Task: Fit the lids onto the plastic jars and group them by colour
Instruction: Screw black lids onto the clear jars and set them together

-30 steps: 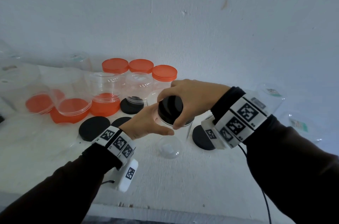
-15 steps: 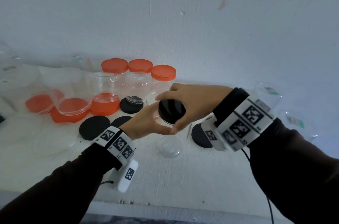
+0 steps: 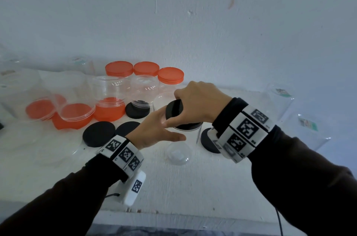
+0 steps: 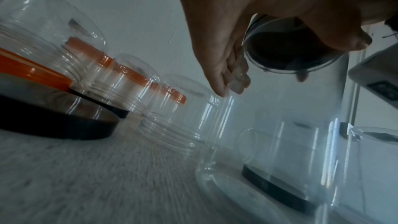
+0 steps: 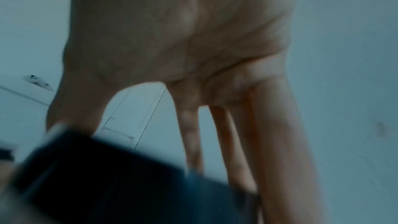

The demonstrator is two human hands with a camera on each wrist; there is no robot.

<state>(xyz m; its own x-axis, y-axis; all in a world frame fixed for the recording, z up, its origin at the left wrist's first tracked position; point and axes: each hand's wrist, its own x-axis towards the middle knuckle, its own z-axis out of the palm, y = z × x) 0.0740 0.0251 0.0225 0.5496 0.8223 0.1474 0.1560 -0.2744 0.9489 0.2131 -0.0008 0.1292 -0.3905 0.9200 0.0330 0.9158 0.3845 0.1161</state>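
Note:
A clear plastic jar (image 3: pixel 193 133) stands mid-table, also seen as the clear jar (image 4: pixel 301 117) from low down. A black lid (image 3: pixel 174 109) sits on its mouth, seen through the wall as the black lid (image 4: pixel 288 50). My right hand (image 3: pixel 195 104) grips that lid from above; the right wrist view shows the right hand (image 5: pixel 189 142) blurred over the dark lid (image 5: pixel 129 185). My left hand (image 3: pixel 160 129) holds the jar just under the lid, thumb in front and fingers (image 4: pixel 226 74) along the far side.
Three orange-lidded jars (image 3: pixel 146 68) stand at the back. Upturned jars sit on orange lids (image 3: pixel 74 117) at the left. Loose black lids (image 3: pixel 99 133) lie around the hands, one (image 3: pixel 209 140) under my right wrist. A small clear jar (image 3: pixel 178 153) lies near. More clear jars (image 3: pixel 307 129) stand right.
The jar has come from tilted toward me to nearly upright. My right hand has turned on the lid, and my left thumb has stretched out across the jar's front.

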